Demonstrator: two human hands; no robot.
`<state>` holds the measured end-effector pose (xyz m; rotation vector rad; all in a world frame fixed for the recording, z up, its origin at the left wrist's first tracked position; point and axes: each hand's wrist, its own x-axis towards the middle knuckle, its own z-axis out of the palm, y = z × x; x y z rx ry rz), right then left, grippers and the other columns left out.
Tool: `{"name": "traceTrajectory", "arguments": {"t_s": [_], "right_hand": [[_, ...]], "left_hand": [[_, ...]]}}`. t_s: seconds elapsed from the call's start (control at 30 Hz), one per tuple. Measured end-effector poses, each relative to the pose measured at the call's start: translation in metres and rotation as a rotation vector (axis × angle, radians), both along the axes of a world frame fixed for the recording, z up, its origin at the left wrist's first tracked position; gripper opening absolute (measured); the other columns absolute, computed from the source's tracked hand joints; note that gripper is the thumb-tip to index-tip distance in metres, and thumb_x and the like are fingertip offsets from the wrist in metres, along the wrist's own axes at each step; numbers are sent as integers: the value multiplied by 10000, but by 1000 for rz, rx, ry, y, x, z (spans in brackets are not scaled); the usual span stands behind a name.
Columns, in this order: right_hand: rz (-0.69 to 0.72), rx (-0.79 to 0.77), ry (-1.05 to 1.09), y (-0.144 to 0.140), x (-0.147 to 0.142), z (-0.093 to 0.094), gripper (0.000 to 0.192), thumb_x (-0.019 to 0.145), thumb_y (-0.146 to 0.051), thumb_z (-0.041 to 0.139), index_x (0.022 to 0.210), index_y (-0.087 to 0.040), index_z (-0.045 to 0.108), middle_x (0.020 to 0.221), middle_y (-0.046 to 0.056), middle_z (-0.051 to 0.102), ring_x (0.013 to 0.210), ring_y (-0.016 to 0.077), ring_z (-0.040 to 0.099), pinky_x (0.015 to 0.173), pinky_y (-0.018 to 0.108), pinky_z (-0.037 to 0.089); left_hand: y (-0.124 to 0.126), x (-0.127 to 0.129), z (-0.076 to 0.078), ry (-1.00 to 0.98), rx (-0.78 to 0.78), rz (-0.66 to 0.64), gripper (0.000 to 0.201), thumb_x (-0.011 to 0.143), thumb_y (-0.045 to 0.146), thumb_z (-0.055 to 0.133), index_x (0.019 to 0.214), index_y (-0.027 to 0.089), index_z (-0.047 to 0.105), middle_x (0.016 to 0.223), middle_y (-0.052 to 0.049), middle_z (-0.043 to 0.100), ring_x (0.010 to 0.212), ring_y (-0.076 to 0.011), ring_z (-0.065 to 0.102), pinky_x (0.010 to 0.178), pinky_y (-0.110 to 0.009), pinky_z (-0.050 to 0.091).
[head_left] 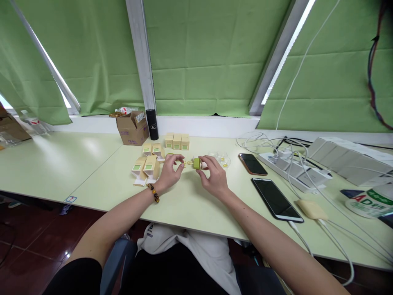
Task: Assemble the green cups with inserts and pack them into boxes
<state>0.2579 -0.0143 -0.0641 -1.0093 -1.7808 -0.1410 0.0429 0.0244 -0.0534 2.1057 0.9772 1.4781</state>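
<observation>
Between my hands is a small green block-like item [196, 163] with a pale yellow strap [188, 163] running from its left side. My right hand [213, 176] pinches the green item's right end, thumb below and fingers above. At the strap's left end, the thumb and index finger of my left hand [170, 172] close together; the fingertips partly hide the strap. Left of that hand stand several small cream boxes [151, 166] with flaps folded out at the bottom. Behind them, three cream boxes [177, 141] stand in a row. Clear plastic pieces [224, 159] lie just beyond my right hand.
A cardboard box [132, 130] and a black cylinder [152, 124] stand by the wall. On the right lie two phones [253, 164], a power strip [288, 172] with white cables, a cream power bank [312, 209], white boxes [353, 159] and a white-green bottle [371, 201].
</observation>
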Motion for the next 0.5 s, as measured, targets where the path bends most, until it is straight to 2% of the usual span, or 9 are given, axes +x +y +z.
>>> {"name": "traceTrajectory", "arguments": {"t_s": [0.13, 0.23, 0.37, 0.5], "right_hand": [[98, 48, -6, 1, 0, -2, 455, 994, -217, 597, 1447, -256, 585, 1264, 154, 588, 1117, 301, 683, 814, 459, 684], [148, 88, -19, 1, -2, -2, 472, 997, -195, 606, 1463, -260, 568, 1261, 156, 590, 1134, 307, 677, 885, 500, 671], [221, 150, -11, 1, -4, 0, 442, 996, -188, 642, 1424, -271, 569, 1278, 154, 652, 1211, 317, 668, 937, 514, 664], [243, 238, -27, 2, -2, 1, 351, 995, -196, 673, 1334, -264, 608, 1268, 150, 694, 1207, 313, 695, 981, 533, 650]], "left_hand": [[-9, 2, 3, 127, 173, -65, 367, 962, 221, 657, 1326, 229, 609, 1275, -107, 678, 1256, -284, 515, 1064, -470, 486], [-12, 4, 3, 191, 242, -113, 458, 962, 237, 684, 1406, 231, 570, 1340, -120, 655, 1308, -307, 490, 1131, -526, 459], [-9, 3, 3, 208, 256, -140, 482, 977, 299, 710, 1436, 245, 574, 1352, -129, 658, 1309, -317, 498, 1127, -543, 466], [-7, 2, 4, 181, 308, -184, 456, 984, 287, 706, 1430, 264, 612, 1290, -122, 687, 1270, -310, 511, 1102, -546, 475]]}}
